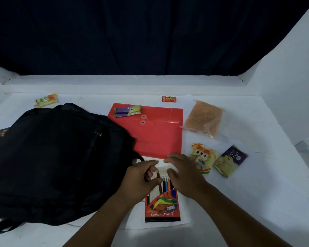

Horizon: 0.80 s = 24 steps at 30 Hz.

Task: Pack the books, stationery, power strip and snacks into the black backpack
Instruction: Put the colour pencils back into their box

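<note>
The black backpack (53, 161) lies flat on the left of the white table. A colour pencil box (162, 207) lies near the front middle with several pencils sticking out of its open top. My left hand (141, 177) pinches a brown pencil at the box's mouth. My right hand (182, 173) rests on the box's white flap, fingers curled over it. A red string-tie folder (159, 132) lies behind the hands, with a purple and yellow snack bar (127, 110) on its far left corner.
Snack packets lie around: a yellow one (202, 157) and a purple cake one (230, 160) right of my hands, a clear orange bag (203, 118) behind them, a small red pack (169, 99) at the back, an orange-green pack (46, 100) at far left. White walls enclose both sides.
</note>
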Each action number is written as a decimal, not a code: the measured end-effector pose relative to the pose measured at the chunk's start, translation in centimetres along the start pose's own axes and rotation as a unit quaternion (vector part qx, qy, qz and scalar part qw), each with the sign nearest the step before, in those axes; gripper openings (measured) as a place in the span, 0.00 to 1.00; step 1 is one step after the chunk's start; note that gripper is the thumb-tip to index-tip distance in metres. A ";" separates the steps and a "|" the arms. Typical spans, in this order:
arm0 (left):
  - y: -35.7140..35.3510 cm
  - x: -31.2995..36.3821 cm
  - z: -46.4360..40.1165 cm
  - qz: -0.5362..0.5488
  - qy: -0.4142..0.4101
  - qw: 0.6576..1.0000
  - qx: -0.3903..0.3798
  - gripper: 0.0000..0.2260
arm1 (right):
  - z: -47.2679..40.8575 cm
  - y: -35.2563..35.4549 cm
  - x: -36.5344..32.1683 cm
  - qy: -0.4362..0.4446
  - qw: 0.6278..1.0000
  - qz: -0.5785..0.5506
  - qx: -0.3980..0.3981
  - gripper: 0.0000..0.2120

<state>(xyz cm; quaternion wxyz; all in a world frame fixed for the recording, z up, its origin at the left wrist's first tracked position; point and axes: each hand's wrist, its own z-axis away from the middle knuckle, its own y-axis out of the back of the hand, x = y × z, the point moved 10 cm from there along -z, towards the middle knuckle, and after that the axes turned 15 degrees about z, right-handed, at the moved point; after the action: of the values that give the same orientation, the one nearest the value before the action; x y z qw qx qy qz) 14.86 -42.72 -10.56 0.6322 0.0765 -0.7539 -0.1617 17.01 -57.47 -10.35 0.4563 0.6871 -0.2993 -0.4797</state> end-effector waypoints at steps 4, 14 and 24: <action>-0.6 0.3 0.1 -0.007 -0.036 0.999 -0.021 0.17 | 2.5 -0.3 0.3 0.011 0.998 -0.022 -0.062 0.24; -1.4 0.3 0.4 -0.022 -0.032 0.996 -0.078 0.17 | 4.5 -1.4 1.0 0.006 0.995 -0.021 -0.101 0.41; -2.0 0.6 0.5 -0.043 -0.007 0.994 -0.104 0.14 | 4.4 -1.3 1.1 0.026 0.995 -0.027 -0.093 0.41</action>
<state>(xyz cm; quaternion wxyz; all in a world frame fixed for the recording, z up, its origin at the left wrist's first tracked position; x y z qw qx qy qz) 14.11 -44.69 -10.71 0.6238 0.0414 -0.7336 -0.2664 13.29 -59.36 -12.53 0.5129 0.6620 -0.2224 -0.4993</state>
